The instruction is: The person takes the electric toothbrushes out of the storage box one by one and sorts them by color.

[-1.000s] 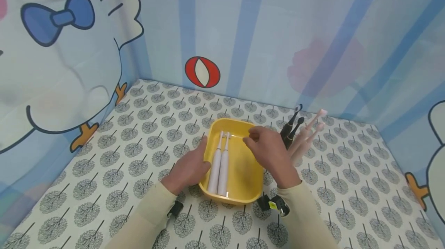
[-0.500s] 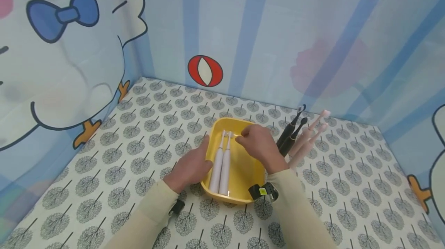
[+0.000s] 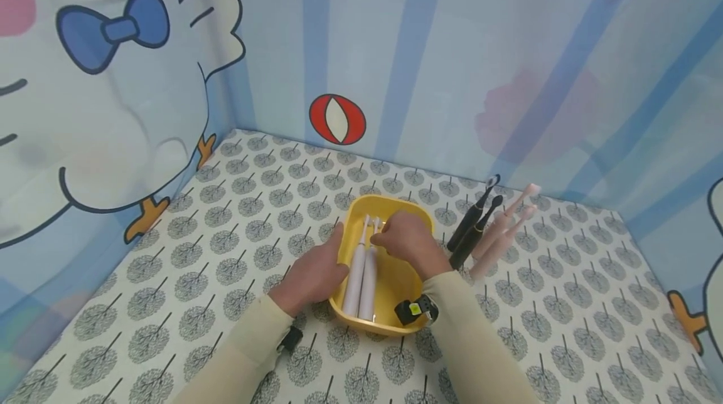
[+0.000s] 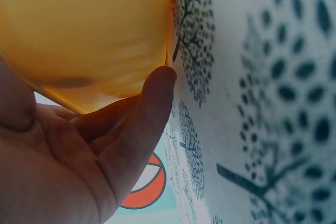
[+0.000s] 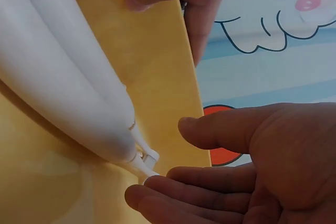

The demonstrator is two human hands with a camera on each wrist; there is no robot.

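A yellow plastic bin (image 3: 395, 281) sits on the cloth, holding two white electric toothbrushes (image 3: 354, 278) side by side along its left part, heads at the far end. My left hand (image 3: 313, 272) grips the bin's left wall, thumb over the rim and fingers against the outside; the left wrist view shows those fingers (image 4: 149, 103) along the yellow wall. My right hand (image 3: 408, 241) is over the bin at the brush heads. In the right wrist view its thumb and fingers are apart, with fingertips (image 5: 152, 187) right at the neck of one toothbrush (image 5: 68, 93).
Just right of the bin stand two black electric toothbrushes (image 3: 467, 241) and two pink ones (image 3: 494, 250), close to my right forearm. A tree-print cloth (image 3: 226, 253) covers the table. Behind it hangs a blue-and-white cartoon curtain (image 3: 361, 46).
My right hand has moved left and in over the bin, from its right rim to the white brush heads. My left hand keeps its grip on the bin wall.
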